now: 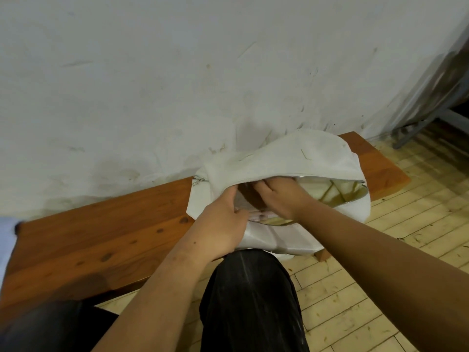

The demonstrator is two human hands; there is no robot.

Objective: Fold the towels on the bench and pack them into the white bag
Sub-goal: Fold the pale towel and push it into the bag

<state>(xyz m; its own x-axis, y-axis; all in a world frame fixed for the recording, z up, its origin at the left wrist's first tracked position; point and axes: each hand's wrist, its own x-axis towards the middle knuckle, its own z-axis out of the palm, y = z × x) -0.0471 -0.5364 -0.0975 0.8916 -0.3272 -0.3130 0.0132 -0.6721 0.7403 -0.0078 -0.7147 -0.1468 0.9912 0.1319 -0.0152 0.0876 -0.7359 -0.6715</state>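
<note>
White bag (pixel 279 158) sits on the wooden bench (pixel 101 232) toward its right end, against the wall (pixel 177 72), zipper mouth gaping toward me. Both my hands are at that mouth. My left hand (pixel 223 224) is at the bag's near-left edge, thumb up along the opening, fingers curled on the bag's lower lip — gripping the bag fabric. My right hand (pixel 281 196) is just right of it, fingers pushed inside the bag onto something brown; whether it's pinching that or only pressing, I cannot tell. A patterned cloth edge (pixel 261 215) shows at the bag's lower lip between my hands. Bag's yellowish lining (pixel 337 191) is visible right of my right hand. My knee (pixel 251 288) is below the bag.
</note>
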